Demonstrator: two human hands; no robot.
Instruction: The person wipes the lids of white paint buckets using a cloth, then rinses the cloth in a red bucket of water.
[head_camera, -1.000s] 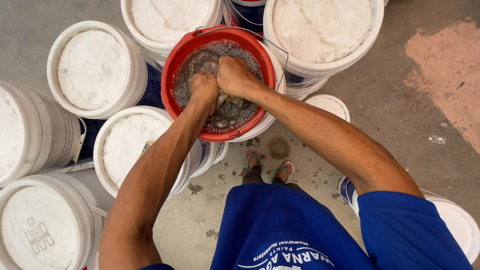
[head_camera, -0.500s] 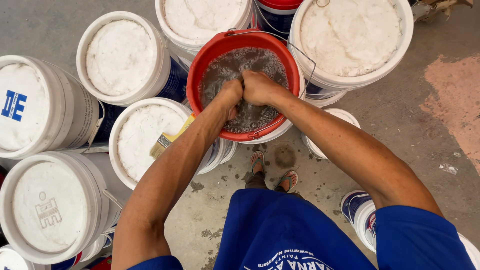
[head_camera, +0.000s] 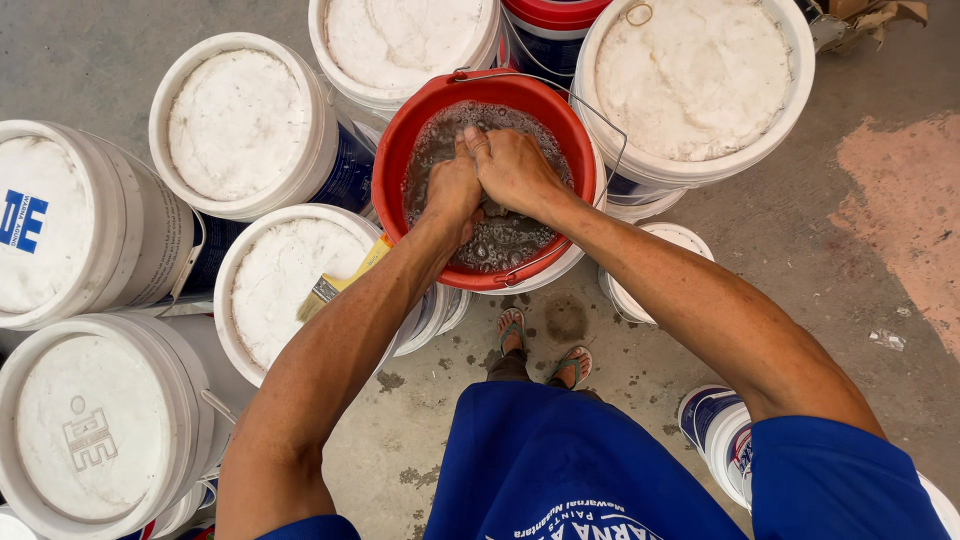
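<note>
A red bucket (head_camera: 400, 160) holding grey, soapy water stands on top of white paint buckets in front of me. Both my hands are down in the water, pressed together over something I cannot make out. My left hand (head_camera: 452, 190) is clenched at the left side of it. My right hand (head_camera: 512, 168) lies over the top with its fingers curled and pointing left. A paint brush (head_camera: 338, 280) with pale bristles and a yellow handle rests on the lid of the white bucket (head_camera: 280, 290) under my left forearm.
Several large white lidded buckets (head_camera: 240, 125) ring the red one at left, back and right (head_camera: 700, 80). A red-lidded tub (head_camera: 555, 12) stands at the back. My feet in sandals (head_camera: 540, 350) stand on a stained concrete floor (head_camera: 880, 250).
My view has shifted, so the buckets sit lower and further right in frame. My hands stay together in the red bucket, working in the water.
</note>
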